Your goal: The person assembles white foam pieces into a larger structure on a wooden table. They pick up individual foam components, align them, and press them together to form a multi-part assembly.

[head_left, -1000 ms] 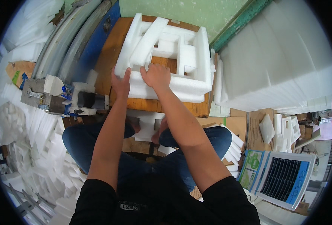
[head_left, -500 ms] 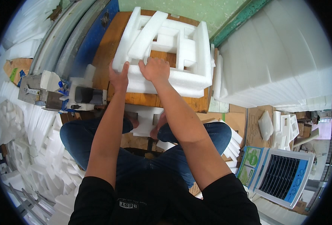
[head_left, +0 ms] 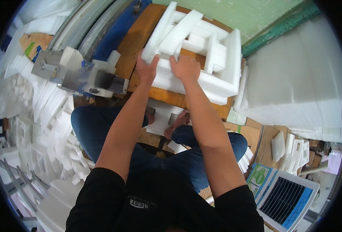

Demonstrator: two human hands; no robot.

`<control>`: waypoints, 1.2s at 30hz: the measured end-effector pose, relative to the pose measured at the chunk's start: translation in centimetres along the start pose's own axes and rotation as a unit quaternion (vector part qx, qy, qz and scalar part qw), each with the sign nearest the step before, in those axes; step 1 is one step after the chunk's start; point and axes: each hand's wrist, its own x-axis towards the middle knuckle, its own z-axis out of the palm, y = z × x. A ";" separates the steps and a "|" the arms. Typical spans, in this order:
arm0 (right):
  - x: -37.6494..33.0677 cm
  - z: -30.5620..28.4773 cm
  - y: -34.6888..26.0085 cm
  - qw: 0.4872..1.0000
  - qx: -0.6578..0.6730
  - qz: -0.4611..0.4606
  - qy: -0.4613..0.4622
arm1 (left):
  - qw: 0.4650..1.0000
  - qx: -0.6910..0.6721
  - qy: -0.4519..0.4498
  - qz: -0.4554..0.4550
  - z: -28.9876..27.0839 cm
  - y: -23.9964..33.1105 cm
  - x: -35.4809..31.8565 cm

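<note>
A white foam packing frame (head_left: 226,58), with raised walls and square openings, lies on a wooden tabletop (head_left: 132,46). A white foam strip (head_left: 181,31) sits slantwise within its left part. My left hand (head_left: 146,70) grips the frame's near left corner, thumb on top and fingers down the outer side. Just to the right, my right hand (head_left: 187,69) is closed over the near wall, its thumb pointing toward the strip's near end. The fingertips of both hands are partly hidden by the foam.
A machine with grey rollers (head_left: 101,33) and a metal end block (head_left: 49,67) stands left of the table. Tall white foam sheets (head_left: 290,73) are stacked at right. Foam pieces (head_left: 51,150) pile up at left. An air cooler (head_left: 287,199) stands lower right.
The whole view has turned and shifted, so table and frame appear farther right. Both hands keep their hold on the frame, and the strip lies in the same place within it.
</note>
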 end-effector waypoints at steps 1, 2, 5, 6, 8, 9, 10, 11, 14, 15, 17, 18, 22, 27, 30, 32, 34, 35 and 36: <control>0.1 -0.2 0.0 1.000 0.004 0.003 -0.004 | 1.000 -0.007 -0.001 -0.005 0.1 -0.2 0.2; 0.1 -0.2 -0.3 1.000 0.007 0.007 -0.008 | 1.000 -0.013 -0.002 -0.010 0.0 -0.4 0.3; -0.1 -0.3 0.0 1.000 0.001 0.018 -0.021 | 0.999 0.008 0.000 -0.035 0.2 1.1 -0.6; 0.0 -0.4 -0.1 1.000 0.007 0.016 -0.023 | 0.999 0.006 0.006 -0.032 0.1 0.9 -0.5; 0.1 -0.4 -0.3 0.999 0.019 0.013 -0.027 | 1.000 0.000 0.016 -0.027 0.1 0.4 -0.2; 0.1 -0.3 -0.2 1.000 0.015 0.012 -0.023 | 0.999 -0.008 0.015 -0.032 0.1 0.5 -0.3; 0.1 0.0 0.0 1.000 0.012 0.011 -0.018 | 0.999 -0.015 0.014 -0.037 0.2 0.6 -0.5; 0.1 0.1 0.1 1.000 0.008 0.009 -0.014 | 0.999 -0.023 0.013 -0.041 0.3 0.7 -0.6; 0.1 0.2 -0.6 1.000 -0.001 0.006 0.004 | 0.999 -0.025 0.020 0.002 -0.2 -0.7 0.2; 0.1 0.0 -0.7 1.000 0.000 0.011 -0.004 | 1.000 -0.022 0.015 -0.003 -0.3 -0.4 0.1; 0.0 -0.3 -0.6 1.000 0.001 0.023 -0.021 | 1.000 -0.015 0.004 -0.013 -0.5 0.8 -0.5; 0.0 -0.3 -0.5 1.000 0.005 0.016 0.001 | 0.999 -0.024 0.014 -0.016 -0.1 0.9 -0.7; 0.1 -0.4 -0.1 1.000 0.001 0.016 -0.005 | 0.999 -0.004 0.019 -0.030 0.4 0.6 -0.3; 0.3 0.8 0.2 0.999 -0.016 -0.001 0.031 | 0.999 -0.032 0.016 0.037 0.5 -2.5 0.7; -0.5 1.1 0.6 0.976 0.120 -0.060 0.169 | 0.997 -0.072 -0.004 0.042 0.2 -2.9 1.1; -1.7 1.4 2.7 0.921 0.226 -0.100 0.300 | 0.998 -0.061 0.006 -0.023 1.2 0.9 -1.1; -3.6 1.1 3.3 0.876 0.263 -0.107 0.390 | 0.998 0.048 0.003 0.033 0.4 0.3 -0.8; -5.3 0.6 4.1 0.864 0.276 -0.096 0.409 | 0.993 0.103 0.012 0.063 -0.1 -0.1 0.0; -7.2 0.1 5.5 0.855 0.286 -0.080 0.426 | 0.992 0.109 0.014 0.053 0.1 0.7 -0.1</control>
